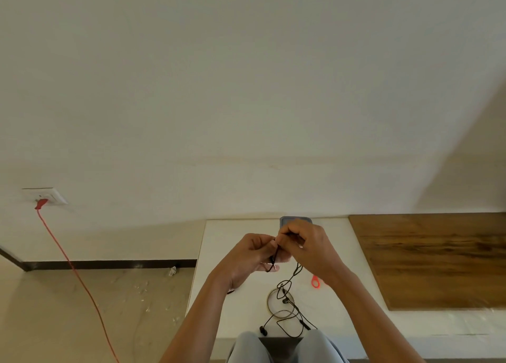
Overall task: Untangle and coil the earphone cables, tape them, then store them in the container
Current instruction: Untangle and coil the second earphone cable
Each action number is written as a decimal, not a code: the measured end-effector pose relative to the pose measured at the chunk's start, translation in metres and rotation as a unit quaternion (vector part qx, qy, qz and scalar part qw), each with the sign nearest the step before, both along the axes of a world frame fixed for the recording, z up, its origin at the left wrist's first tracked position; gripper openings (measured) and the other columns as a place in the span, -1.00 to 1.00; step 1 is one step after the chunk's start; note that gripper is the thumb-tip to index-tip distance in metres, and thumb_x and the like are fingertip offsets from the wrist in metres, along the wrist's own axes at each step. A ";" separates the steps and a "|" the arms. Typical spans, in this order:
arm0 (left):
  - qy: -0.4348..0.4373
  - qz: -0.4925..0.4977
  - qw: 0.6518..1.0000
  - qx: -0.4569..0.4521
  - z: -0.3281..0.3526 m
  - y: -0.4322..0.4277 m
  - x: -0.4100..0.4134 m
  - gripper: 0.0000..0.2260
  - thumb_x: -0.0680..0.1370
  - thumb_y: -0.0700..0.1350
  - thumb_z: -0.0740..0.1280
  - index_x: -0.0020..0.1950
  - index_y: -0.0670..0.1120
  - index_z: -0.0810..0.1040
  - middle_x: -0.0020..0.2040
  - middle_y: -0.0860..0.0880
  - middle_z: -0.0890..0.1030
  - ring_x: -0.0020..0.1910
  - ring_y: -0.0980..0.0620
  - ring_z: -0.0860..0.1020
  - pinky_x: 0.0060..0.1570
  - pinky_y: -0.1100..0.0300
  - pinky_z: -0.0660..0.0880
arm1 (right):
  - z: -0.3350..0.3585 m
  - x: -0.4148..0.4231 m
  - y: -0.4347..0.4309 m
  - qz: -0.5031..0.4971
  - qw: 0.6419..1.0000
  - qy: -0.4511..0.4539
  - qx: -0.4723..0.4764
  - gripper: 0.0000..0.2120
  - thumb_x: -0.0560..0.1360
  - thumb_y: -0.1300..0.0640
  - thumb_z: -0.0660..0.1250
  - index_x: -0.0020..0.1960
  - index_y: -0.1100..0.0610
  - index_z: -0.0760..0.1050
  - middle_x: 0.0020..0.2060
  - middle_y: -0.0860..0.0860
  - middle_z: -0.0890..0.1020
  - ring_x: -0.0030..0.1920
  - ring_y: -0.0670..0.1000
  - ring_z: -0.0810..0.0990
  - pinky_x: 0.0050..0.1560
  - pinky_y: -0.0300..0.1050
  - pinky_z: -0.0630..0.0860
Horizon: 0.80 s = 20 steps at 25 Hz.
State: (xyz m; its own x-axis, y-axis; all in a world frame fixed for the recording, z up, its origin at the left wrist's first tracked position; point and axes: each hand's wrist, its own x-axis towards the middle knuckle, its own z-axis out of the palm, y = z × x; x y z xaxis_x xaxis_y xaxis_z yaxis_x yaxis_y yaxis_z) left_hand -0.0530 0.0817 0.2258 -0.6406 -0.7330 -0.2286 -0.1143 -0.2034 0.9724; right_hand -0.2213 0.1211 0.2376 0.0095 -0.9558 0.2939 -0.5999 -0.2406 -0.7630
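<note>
Two hands [250, 256] [308, 246], one tape roll [269, 302], one container [286, 220], seemingly one earphone cable [285, 300].

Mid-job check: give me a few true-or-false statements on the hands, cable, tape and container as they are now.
1. The left hand and the right hand both pinch the black earphone cable. True.
2. The cable is coiled and taped. False: it hangs loose from the hands onto the white table.
3. The tape roll lies on the table with cable loops over it. True.
4. The grey container sits at the table's near edge. False: it is at the far edge, behind the right hand.
</note>
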 end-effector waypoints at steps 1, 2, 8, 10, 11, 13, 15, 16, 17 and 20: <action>0.001 -0.006 1.000 0.005 0.000 0.000 0.002 -0.74 0.64 -0.11 0.19 0.14 -0.22 0.59 0.03 -0.20 0.66 0.12 -0.09 0.62 0.18 -0.12 0.52 | 0.001 -0.002 -0.003 -0.001 1.000 -0.014 0.005 -0.86 0.45 0.23 0.40 -0.23 0.03 0.57 -0.34 -0.12 0.59 -0.29 -0.03 0.54 -0.28 -0.20 0.49; 0.007 -0.012 1.000 0.013 0.000 0.000 0.003 -0.74 0.64 -0.11 0.18 0.13 -0.21 0.60 0.00 -0.19 0.66 0.10 -0.10 0.63 0.17 -0.12 0.52 | 0.002 -0.002 -0.005 -0.005 0.999 -0.036 0.015 -0.85 0.43 0.24 0.41 -0.23 0.02 0.59 -0.31 -0.09 0.61 -0.26 0.03 0.57 -0.23 -0.09 0.54; 0.090 0.007 0.990 0.106 0.003 0.006 -0.002 -0.72 0.66 -0.16 0.12 0.01 -0.22 0.61 -0.30 -0.04 0.54 -0.28 0.07 0.56 0.10 -0.15 0.55 | 0.005 -0.002 -0.018 -0.042 0.978 -0.184 0.084 -0.91 0.42 0.19 0.46 -0.23 0.02 0.67 -0.24 -0.05 0.70 -0.17 0.01 0.65 -0.08 -0.08 0.56; 0.130 0.034 0.983 0.124 0.006 0.007 -0.004 -0.75 0.64 -0.18 0.15 -0.06 -0.19 0.61 -0.29 -0.04 0.53 -0.30 0.07 0.55 -0.01 -0.02 0.58 | -0.004 -0.004 -0.021 -0.060 0.968 -0.219 0.111 -0.93 0.44 0.16 0.44 -0.21 0.05 0.67 -0.25 0.01 0.70 -0.21 0.02 0.62 -0.11 -0.04 0.55; 0.158 0.053 0.977 0.135 0.009 0.007 -0.005 -0.77 0.62 -0.18 0.17 -0.09 -0.18 0.59 -0.25 -0.07 0.57 -0.25 0.04 0.59 -0.06 0.02 0.59 | -0.010 -0.003 -0.021 -0.059 0.963 -0.228 0.130 -0.91 0.46 0.19 0.42 -0.20 0.07 0.67 -0.28 0.03 0.68 -0.22 0.01 0.61 -0.12 -0.01 0.55; 0.229 0.086 0.956 0.163 0.010 0.005 -0.006 -0.78 0.62 -0.19 0.15 -0.13 -0.18 0.55 -0.07 -0.20 0.66 -0.06 -0.10 0.66 -0.02 -0.02 0.60 | -0.024 0.002 -0.018 -0.055 0.959 -0.219 0.172 -0.82 0.49 0.29 0.32 -0.19 0.11 0.66 -0.35 0.04 0.62 -0.29 -0.01 0.55 -0.19 -0.01 0.54; 0.282 0.103 0.938 0.170 0.009 0.001 -0.006 -0.77 0.62 -0.19 0.14 -0.11 -0.20 0.54 0.11 -0.31 0.62 0.14 -0.22 0.60 0.08 -0.14 0.56 | -0.031 0.009 -0.009 -0.052 0.955 -0.206 0.208 -0.77 0.48 0.32 0.27 -0.20 0.10 0.65 -0.39 0.03 0.59 -0.36 -0.04 0.47 -0.27 -0.13 0.49; 0.293 0.109 0.935 0.165 0.009 -0.001 -0.005 -0.79 0.60 -0.17 0.16 -0.09 -0.21 0.55 0.15 -0.31 0.60 0.19 -0.23 0.57 0.11 -0.16 0.54 | -0.032 0.012 -0.004 -0.049 0.952 -0.207 0.218 -0.78 0.49 0.29 0.28 -0.21 0.09 0.65 -0.38 0.03 0.61 -0.38 -0.06 0.47 -0.29 -0.19 0.47; 0.292 0.115 0.937 0.153 0.008 -0.003 -0.004 -0.80 0.57 -0.15 0.19 -0.06 -0.21 0.56 0.17 -0.29 0.60 0.22 -0.23 0.56 0.14 -0.16 0.53 | -0.033 0.014 0.001 -0.048 0.951 -0.205 0.225 -0.80 0.51 0.24 0.31 -0.21 0.08 0.66 -0.35 0.01 0.64 -0.39 -0.09 0.49 -0.30 -0.23 0.47; 0.241 0.133 0.956 0.102 0.002 -0.010 0.002 -0.78 0.57 -0.14 0.20 0.05 -0.20 0.58 0.21 -0.19 0.60 0.28 -0.12 0.53 0.26 -0.11 0.46 | -0.033 0.011 0.013 -0.032 0.966 -0.128 0.224 -0.83 0.50 0.06 0.33 -0.22 -0.04 0.65 -0.28 -0.05 0.69 -0.33 -0.13 0.59 -0.27 -0.24 0.53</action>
